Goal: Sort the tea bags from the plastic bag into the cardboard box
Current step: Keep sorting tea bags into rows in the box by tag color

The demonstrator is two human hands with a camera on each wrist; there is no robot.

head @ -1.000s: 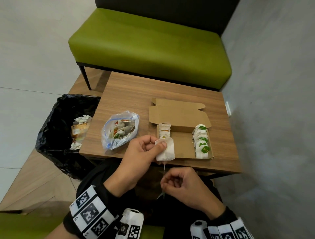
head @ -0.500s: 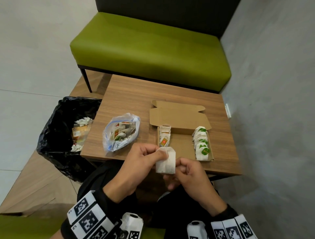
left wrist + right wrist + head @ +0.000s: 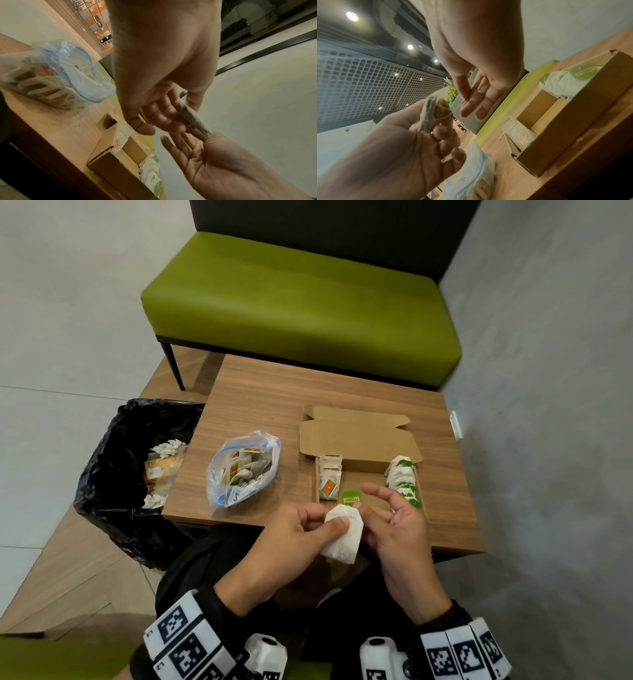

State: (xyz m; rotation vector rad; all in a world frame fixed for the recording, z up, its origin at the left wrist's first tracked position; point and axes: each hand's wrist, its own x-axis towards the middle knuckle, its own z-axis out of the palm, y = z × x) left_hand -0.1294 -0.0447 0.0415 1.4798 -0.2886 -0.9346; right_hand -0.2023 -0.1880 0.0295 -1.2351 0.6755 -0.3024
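Note:
My left hand (image 3: 308,529) pinches a white tea bag (image 3: 344,539) between thumb and fingers, just in front of the table's near edge. The bag's green tag (image 3: 351,497) shows above it, over the cardboard box (image 3: 359,436). To the right of the bag is my right hand (image 3: 394,518), fingers mostly straight. In the right wrist view its thumb and index meet on the bag's thin string (image 3: 450,115). The open box holds a row of red-tagged bags (image 3: 329,481) on the left and green-tagged bags (image 3: 402,477) on the right. The plastic bag (image 3: 243,470) with several tea bags lies left of the box.
The small wooden table (image 3: 260,392) has a green bench (image 3: 301,302) behind it and a grey wall to the right. Against the table's left side stands a bin with a black liner (image 3: 113,474), holding wrappers. The box lid lies folded back flat.
My right hand came up from below the table edge, where it held the string taut, to beside the tea bag. The green tag now shows above the bag.

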